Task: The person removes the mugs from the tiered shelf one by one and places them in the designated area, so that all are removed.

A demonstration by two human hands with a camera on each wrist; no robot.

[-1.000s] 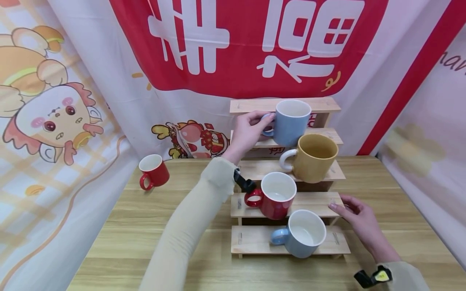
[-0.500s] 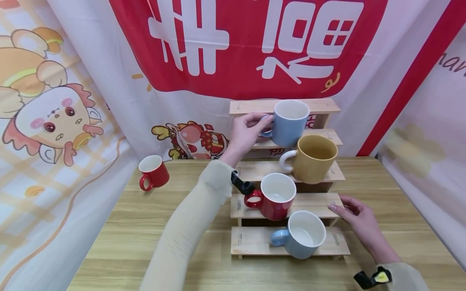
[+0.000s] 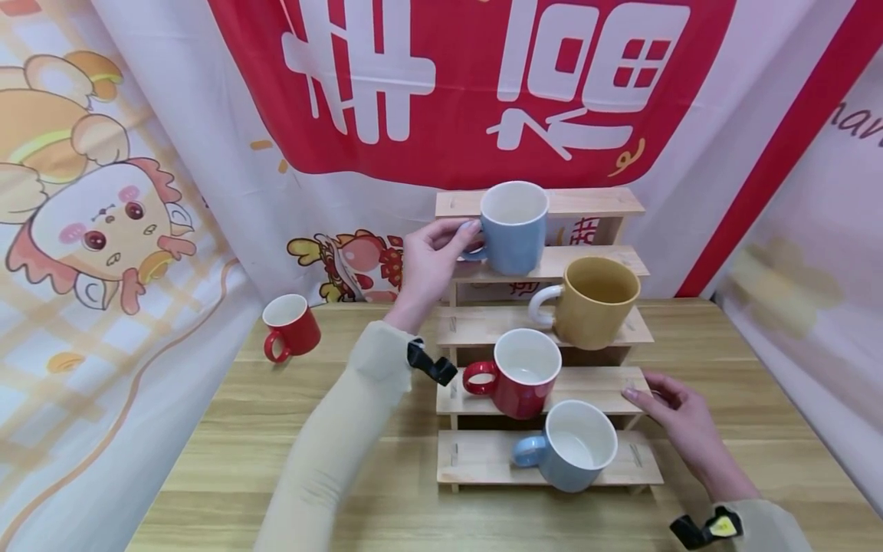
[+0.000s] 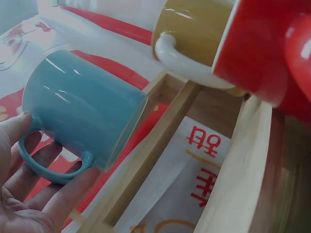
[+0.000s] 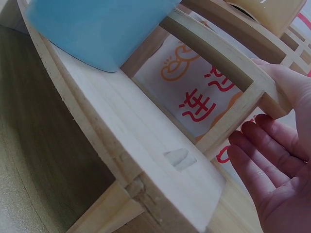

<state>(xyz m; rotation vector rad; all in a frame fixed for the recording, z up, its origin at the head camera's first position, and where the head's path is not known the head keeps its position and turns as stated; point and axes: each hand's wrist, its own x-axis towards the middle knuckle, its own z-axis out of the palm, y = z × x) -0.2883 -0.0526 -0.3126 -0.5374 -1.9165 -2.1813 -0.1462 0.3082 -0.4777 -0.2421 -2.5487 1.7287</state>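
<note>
In the head view, my left hand (image 3: 429,259) pinches the handle of a light blue mug (image 3: 513,239), held upright at the second-highest tier of a stepped wooden rack (image 3: 476,458). Whether its base touches that plank I cannot tell. The left wrist view shows fingers behind the handle of this blue mug (image 4: 80,104). My right hand (image 3: 683,422) grips the right end of the second-lowest plank; in the right wrist view the thumb lies over the wood (image 5: 274,99) and the fingers curl beneath. A mustard mug (image 3: 596,303), a red mug (image 3: 520,387) and another light blue mug (image 3: 576,448) stand on lower tiers.
A smaller red mug (image 3: 297,330) stands on the wood-grain table (image 3: 276,429), left of the rack. Behind the table hangs a white cloth with a red printed panel (image 3: 469,153). More printed cloth (image 3: 117,230) borders the left side.
My left hand has drawn the light blue mug leftward along the second-highest tier. The right hand and the other mugs keep their places.
</note>
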